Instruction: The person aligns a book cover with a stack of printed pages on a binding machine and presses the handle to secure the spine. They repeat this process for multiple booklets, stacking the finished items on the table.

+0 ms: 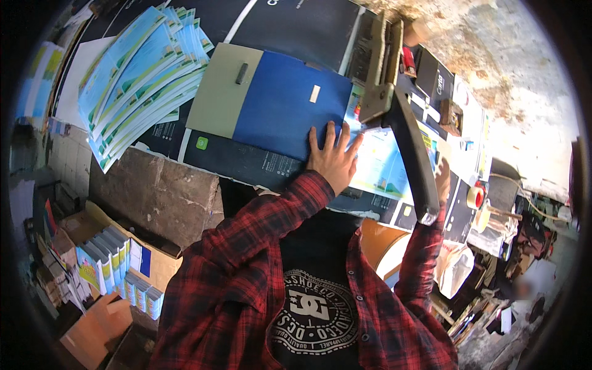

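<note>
My left hand (336,159) lies flat with fingers spread on the edge of a dark blue board (277,98). The board joins a grey-green panel (216,92) that has a small dark handle. Beside my left fingertips, a printed blue and green sheet (379,163) passes under a metal machine (379,68) with a long black lever (412,160). My right hand (443,184) is on the lever's far right side, near the sheet's right part. The lever hides part of this hand, and I cannot make out its grip.
Fanned printed sheets (142,80) cover the table's left end. A tape roll (475,197) sits at the right edge, and a small wooden block (451,117) lies behind it. Below left, a cardboard box (154,259) holds several stacks of booklets (105,259). A stained wall (512,68) rises behind.
</note>
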A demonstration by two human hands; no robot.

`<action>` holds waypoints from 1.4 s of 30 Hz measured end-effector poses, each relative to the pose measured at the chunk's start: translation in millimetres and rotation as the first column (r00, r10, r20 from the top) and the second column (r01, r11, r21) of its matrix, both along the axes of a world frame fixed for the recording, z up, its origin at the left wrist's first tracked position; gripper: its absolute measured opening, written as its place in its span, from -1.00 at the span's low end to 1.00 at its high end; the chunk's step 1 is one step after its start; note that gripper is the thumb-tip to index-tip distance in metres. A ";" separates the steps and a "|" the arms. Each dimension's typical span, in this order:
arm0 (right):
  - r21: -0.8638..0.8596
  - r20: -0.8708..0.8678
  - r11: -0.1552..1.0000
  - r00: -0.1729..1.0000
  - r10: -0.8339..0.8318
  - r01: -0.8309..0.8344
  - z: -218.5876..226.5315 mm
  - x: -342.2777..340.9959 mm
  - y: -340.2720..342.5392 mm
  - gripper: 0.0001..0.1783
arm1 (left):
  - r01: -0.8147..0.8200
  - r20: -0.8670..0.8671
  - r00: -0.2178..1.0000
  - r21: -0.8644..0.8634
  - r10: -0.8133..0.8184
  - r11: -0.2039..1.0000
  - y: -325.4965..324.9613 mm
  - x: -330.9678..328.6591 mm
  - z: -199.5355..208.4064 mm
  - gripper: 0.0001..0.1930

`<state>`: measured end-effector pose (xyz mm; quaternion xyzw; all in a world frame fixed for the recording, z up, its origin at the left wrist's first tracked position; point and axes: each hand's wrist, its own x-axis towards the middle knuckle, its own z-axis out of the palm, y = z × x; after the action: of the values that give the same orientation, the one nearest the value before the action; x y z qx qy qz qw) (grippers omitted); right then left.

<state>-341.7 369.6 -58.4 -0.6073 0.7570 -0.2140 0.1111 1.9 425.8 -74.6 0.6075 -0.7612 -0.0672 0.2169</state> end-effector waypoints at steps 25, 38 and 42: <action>-0.291 -0.159 0.888 0.933 0.322 -0.356 118.7 143.0 -11.8 -0.25 | -0.097 0.096 0.992 0.102 0.087 0.990 2.1 57.4 2.4 -0.45; -0.098 -0.284 0.868 0.850 0.444 -0.486 61.9 262.6 70.2 -0.01 | -0.136 0.121 0.985 0.119 0.122 0.984 2.1 55.3 10.6 -0.47; -0.071 0.122 0.773 0.764 0.634 -0.630 137.7 244.2 50.0 -0.12 | -0.164 0.125 0.980 0.074 0.154 0.984 3.1 60.0 8.9 -0.47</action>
<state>-97.5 419.6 79.4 -0.8116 0.4959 -0.2158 0.2210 61.9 429.0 -65.8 0.6779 -0.7182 -0.0452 0.1502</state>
